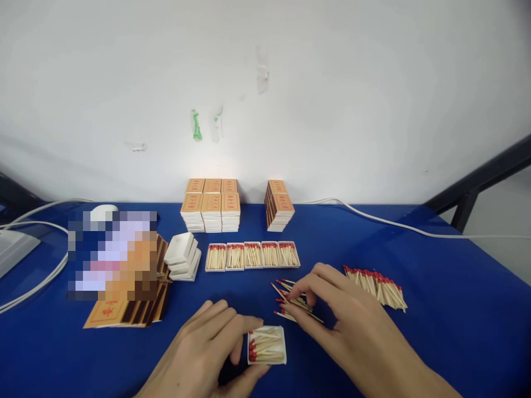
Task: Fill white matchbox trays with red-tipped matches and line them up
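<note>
My left hand point(211, 351) grips a small white matchbox tray point(284, 345) between thumb and fingers near the front of the table. Red-tipped matches point(265, 345) lie sideways in that tray and cover part of its bottom. To the right, the fingers of my right hand point(332, 304) are pinched over a loose pile of matches point(286, 315) on the blue surface. Some matchsticks show between thumb and fingertips. Farther right, beside the right wrist, a fanned heap of matches point(379, 284) lies on the table.
Filled trays point(252, 255) stand in a row behind the hands. White trays point(182, 257) are stacked left of them. Stacked orange matchboxes point(211, 204) and a second stack point(279, 205) stand against the wall. Flat orange sleeves point(112, 312) lie left, beside a blurred patch. A white cable point(373, 220) crosses the back.
</note>
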`<action>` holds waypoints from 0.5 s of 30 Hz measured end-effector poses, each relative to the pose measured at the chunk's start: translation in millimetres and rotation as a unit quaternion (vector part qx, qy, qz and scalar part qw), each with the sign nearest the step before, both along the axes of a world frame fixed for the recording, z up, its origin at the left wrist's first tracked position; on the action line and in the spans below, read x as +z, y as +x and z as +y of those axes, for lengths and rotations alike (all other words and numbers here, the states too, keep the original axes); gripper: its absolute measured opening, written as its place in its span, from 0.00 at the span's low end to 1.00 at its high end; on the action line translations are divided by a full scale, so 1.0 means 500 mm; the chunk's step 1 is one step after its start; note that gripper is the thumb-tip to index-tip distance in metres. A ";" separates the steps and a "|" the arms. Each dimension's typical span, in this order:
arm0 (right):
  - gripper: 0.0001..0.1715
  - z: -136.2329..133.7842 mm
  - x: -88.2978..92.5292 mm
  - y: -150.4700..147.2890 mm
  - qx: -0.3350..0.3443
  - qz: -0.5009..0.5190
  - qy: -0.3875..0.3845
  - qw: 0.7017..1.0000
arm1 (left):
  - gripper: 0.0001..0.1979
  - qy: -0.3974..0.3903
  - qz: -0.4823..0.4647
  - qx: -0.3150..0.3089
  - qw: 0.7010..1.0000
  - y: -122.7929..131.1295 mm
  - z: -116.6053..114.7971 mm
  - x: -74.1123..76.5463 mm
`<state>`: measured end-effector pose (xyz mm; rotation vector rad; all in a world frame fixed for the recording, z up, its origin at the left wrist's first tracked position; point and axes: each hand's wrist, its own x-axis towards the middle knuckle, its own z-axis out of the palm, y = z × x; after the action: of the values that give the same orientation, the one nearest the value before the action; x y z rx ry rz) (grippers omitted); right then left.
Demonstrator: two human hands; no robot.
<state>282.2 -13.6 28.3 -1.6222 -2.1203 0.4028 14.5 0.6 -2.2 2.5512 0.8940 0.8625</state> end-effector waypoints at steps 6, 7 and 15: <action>0.09 0.003 -0.036 -0.027 -0.029 0.005 0.075 0.997 | 0.10 -0.003 0.005 -0.005 1.000 0.002 0.003 -0.003; 0.08 0.004 -0.038 -0.030 -0.026 0.010 0.069 0.997 | 0.11 -0.005 0.007 -0.006 1.000 0.002 0.003 -0.003; 0.09 0.005 -0.032 -0.040 -0.007 0.058 0.035 0.998 | 0.11 -0.010 0.020 -0.006 1.000 0.001 -0.001 -0.002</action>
<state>262.1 -10.9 12.6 -1.5359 -2.0128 0.4036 14.9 -0.1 -3.1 2.5634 0.8935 0.7967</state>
